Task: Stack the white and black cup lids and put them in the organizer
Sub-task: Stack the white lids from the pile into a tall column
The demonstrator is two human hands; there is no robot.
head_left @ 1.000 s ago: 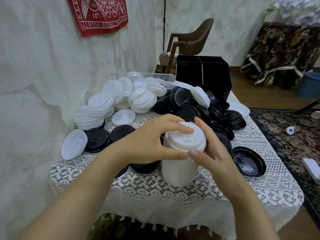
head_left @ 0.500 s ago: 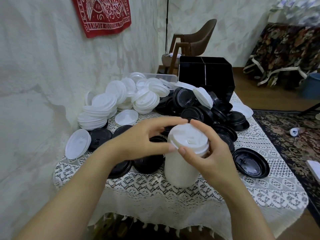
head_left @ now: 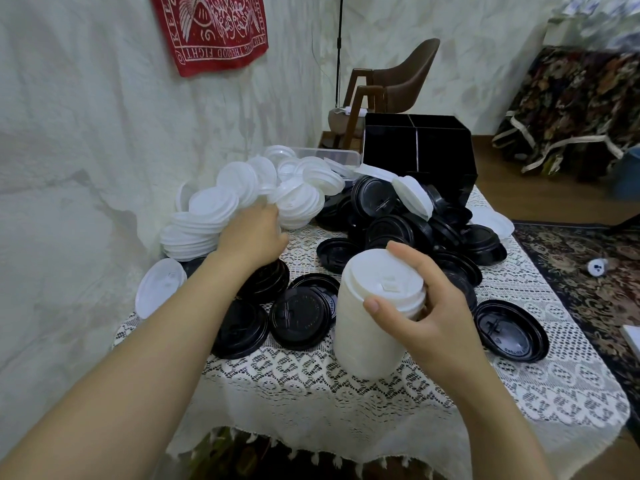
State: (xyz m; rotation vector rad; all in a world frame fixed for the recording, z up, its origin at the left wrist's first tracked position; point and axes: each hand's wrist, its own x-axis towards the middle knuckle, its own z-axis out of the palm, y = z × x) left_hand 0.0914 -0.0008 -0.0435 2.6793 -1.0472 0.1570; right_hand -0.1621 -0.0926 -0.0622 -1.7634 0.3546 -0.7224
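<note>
A tall stack of white lids (head_left: pixel 367 327) stands on the lace tablecloth near the front. My right hand (head_left: pixel 426 306) grips its top from the right side. My left hand (head_left: pixel 252 233) is stretched out to the pile of loose white lids (head_left: pixel 221 209) at the back left, fingers touching them; whether it holds one I cannot tell. Black lids (head_left: pixel 398 230) lie heaped in the middle and scattered around the stack. The black organizer (head_left: pixel 419 150) with its compartments stands at the table's far end.
A clear plastic tub (head_left: pixel 332 155) sits behind the white lids. The wall runs close along the left. A brown chair (head_left: pixel 391 84) stands behind the table. A patterned rug (head_left: pixel 581 271) and small items lie on the floor to the right.
My left hand has left the top of the white stack and reached back left to the loose white lids. My right hand stays on the stack.
</note>
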